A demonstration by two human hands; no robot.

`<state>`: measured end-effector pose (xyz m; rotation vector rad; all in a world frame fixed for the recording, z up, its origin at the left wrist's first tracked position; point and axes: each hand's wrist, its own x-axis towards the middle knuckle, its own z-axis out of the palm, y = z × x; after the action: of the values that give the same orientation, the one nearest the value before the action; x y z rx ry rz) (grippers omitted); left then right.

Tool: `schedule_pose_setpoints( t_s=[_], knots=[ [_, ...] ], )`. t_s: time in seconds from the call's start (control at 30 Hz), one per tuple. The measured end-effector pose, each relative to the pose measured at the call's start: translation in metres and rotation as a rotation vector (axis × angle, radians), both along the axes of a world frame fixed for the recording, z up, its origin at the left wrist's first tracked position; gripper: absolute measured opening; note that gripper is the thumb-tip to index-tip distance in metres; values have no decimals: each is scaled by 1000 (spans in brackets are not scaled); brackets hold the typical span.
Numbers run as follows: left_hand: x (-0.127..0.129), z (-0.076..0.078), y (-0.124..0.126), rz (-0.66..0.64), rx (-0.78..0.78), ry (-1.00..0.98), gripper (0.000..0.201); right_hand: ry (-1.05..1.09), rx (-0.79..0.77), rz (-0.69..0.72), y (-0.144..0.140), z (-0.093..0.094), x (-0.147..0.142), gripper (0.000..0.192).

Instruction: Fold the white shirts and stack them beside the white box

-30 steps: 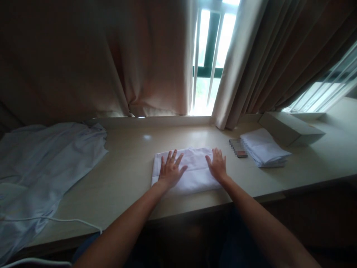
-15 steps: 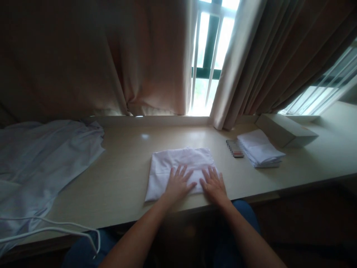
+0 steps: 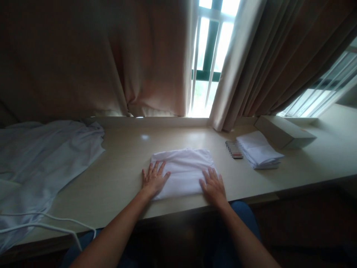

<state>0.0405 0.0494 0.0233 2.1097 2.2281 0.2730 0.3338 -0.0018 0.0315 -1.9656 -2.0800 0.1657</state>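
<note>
A folded white cloth [image 3: 184, 171] lies flat on the desk in front of me, with soft creases across its top. My left hand [image 3: 154, 180] rests on its left edge, fingers spread and palm down. On the right edge lies my right hand [image 3: 213, 184], flat as well, with the fingers a little apart. Neither hand grips anything. What kind of garment or linen the cloth is, I cannot tell.
Loose white fabric [image 3: 69, 149] covers the desk's left end, with white cords [image 3: 55, 227] near the front edge. To the right are a blurred-out flat object [image 3: 234, 149], a folded white stack [image 3: 259, 149] and a box [image 3: 287, 132]. Curtains [image 3: 161, 74] hang behind.
My left hand has slid left from the middle of the cloth to its left edge. My right hand stays nearly in place on the right side.
</note>
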Motion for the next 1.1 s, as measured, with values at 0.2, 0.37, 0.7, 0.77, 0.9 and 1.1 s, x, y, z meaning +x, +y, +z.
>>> schedule_pose_setpoints(
  t_s=[0.2, 0.37, 0.7, 0.77, 0.9, 1.1],
  knots=[
    [45, 21, 38, -226, 142, 24, 64, 89, 288, -109, 0, -18, 7, 56],
    [99, 29, 92, -276, 2, -50, 65, 345, 393, -343, 6, -29, 19, 57],
    [125, 27, 130, -198, -78, -119, 41, 507, 357, -369, 10, -26, 25, 48],
    [123, 28, 131, -183, -87, -136, 39, 503, 349, -376, 11, -25, 26, 47],
    [118, 33, 129, -168, -81, -158, 36, 488, 352, -372, 12, -24, 26, 44],
    [106, 39, 90, -231, 111, -151, 48, 465, 345, -375, 10, -25, 25, 43]
  ],
)
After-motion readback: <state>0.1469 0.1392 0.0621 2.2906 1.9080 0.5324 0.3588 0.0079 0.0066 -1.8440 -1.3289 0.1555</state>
